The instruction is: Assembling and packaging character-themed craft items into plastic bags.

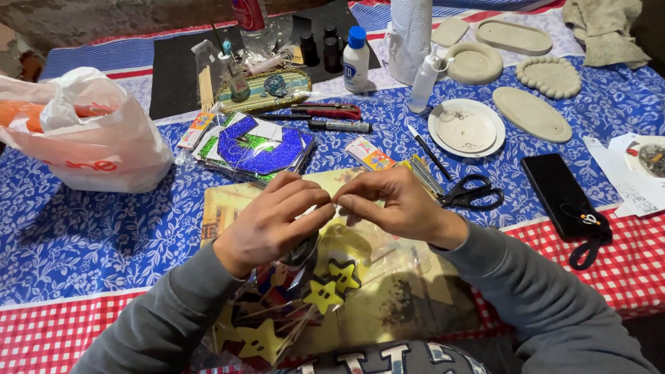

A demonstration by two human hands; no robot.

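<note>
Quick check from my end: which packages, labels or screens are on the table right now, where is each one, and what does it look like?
Clear plastic packet: pinched by left hand and right hand, holding yellow star toppers.
White plastic bag: far left, crumpled, red print.
Glitter sheet pack: centre, clear wrap, blue and green.
White bottle: upper centre, blue cap, blue label.
Phone: right, black screen, dark.

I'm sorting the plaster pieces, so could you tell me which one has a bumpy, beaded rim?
The round tray at the far right; the ovals and the ring beside it have smooth edges.
</note>
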